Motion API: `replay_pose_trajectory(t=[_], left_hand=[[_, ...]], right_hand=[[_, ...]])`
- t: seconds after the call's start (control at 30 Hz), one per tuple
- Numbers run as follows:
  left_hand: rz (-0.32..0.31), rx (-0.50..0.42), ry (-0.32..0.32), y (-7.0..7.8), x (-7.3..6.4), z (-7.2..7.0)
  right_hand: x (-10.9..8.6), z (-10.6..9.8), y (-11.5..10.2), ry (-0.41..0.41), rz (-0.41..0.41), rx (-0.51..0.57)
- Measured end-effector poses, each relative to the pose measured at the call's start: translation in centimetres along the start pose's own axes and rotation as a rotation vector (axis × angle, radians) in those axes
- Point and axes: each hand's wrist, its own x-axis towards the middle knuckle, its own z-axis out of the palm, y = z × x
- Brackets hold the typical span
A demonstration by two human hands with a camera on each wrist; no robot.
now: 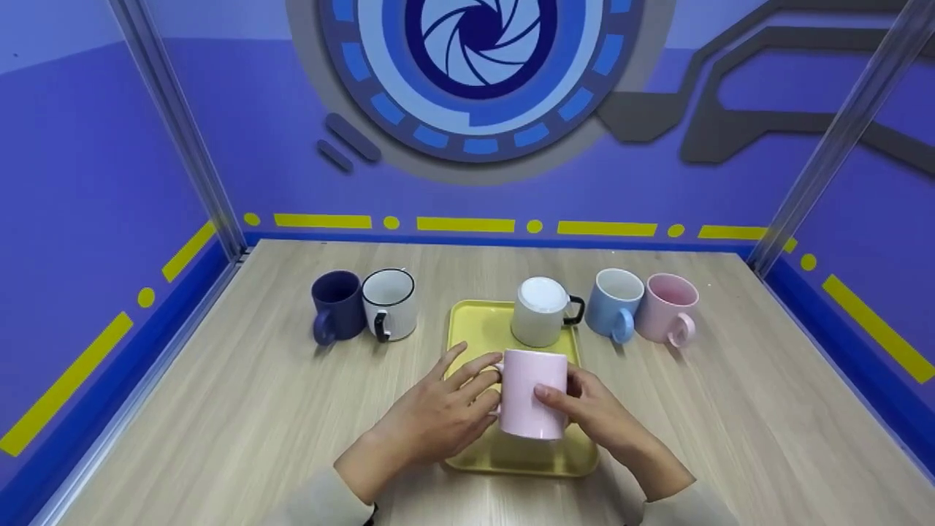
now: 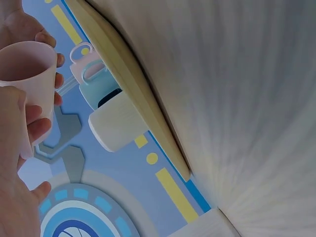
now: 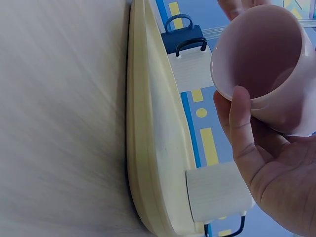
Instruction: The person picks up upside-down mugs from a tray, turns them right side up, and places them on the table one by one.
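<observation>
Over the yellow tray (image 1: pixel 486 456) both hands hold a pink mug (image 1: pixel 529 409). My right hand (image 1: pixel 606 416) grips its side, thumb across the outer wall and fingers behind. From the other side, my left hand (image 1: pixel 445 413) holds it by the handle, which the fingers mostly hide. The mug's inside is hidden in the head view, but both wrist views show the opening of the pink mug (image 3: pixel 271 54). A white mug (image 1: pixel 537 321) with a black handle stands upside down at the tray's far right, its handle pointing right.
Left of the tray, a dark blue mug (image 1: pixel 337 303) and a black-rimmed white mug (image 1: pixel 394 303) stand upright side by side. To its right stand a light blue mug (image 1: pixel 610 310) and another pink mug (image 1: pixel 661 314). Blue-purple panels (image 1: pixel 256 131) enclose the wooden table (image 1: pixel 219 409).
</observation>
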Motion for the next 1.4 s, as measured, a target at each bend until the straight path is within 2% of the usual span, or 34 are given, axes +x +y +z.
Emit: replay_pose_trajectory(t=[0.3,0.6,0.7,0.9,1.0,1.23,1.4], left_hand=[[0.03,-0.029,-0.017,0.0,0.1,-0.3],[0.05,-0.073,0.057,0.0,0.2,-0.2],[0.025,-0.149,0.065,0.0,0.2,-0.2],[-0.046,-0.372,0.057,-0.1,0.2,-0.3],[-0.061,-0.46,0.076,-0.2,0.3,-0.3],[-0.037,-0.573,0.172,-0.3,0.6,0.1],[-0.065,-0.645,0.167,-0.3,0.7,0.1]], right_hand=[[-0.2,-0.1,-0.2,-0.009,0.067,0.032],[-0.5,-0.3,-0.4,-0.093,0.034,0.048],[-0.5,-0.4,-0.4,-0.105,0.029,0.042],[-0.7,-0.5,-0.3,-0.115,0.009,0.031],[-0.8,-0.6,-0.4,-0.116,0.005,0.038],[-0.9,-0.9,-0.4,-0.132,0.031,0.017],[-1.1,-1.2,-0.4,-0.15,0.023,-0.046]])
